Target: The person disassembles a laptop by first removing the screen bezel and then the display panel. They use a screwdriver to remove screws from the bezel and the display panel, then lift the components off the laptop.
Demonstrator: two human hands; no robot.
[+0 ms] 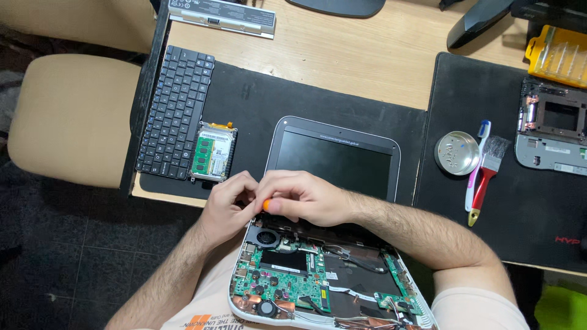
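Netbook (333, 275): white shell, bottom cover off, green mainboard and small fan exposed; lower half rests on the person's lap at the desk edge, screen half lies flat on the black mat. This is the landmark for everything below.
Screwdriver (266, 205): only an orange handle tip shows, at the netbook's back-left corner near the hinge, just above the fan; shaft hidden by fingers.
Right hand (302, 197): curled over the netbook's hinge line, fingers pinched tight around the orange screwdriver handle.
Left hand (229, 205): just left of the netbook's back-left corner, touching the right hand; fingers bent in toward the same spot, cannot tell if they grasp anything.
Screen (333, 160): dark, off, grey rounded bezel, directly behind the hands.
Black mat (257, 98): under the netbook's screen half, runs left and behind.
Hard drive (213, 153): left of the netbook screen, green memory stick lying on top of it.
Keyboard (176, 111): loose black one, further left of the netbook, beside the drive, at the desk's left edge.
Battery pack (221, 15): white-grey bar, far behind-left of the netbook.
Metal tin (457, 153): round, open, right of the netbook screen on a second black mat.
Brush (486, 177): red handle, just right of the tin; a toothbrush lies touching it.
Second opened device (553, 128): far right of the netbook, dark frame.
Yellow bit case (557, 55): far right, behind that device.
Chair (73, 116): beige cushion, far left of the netbook, off the desk.
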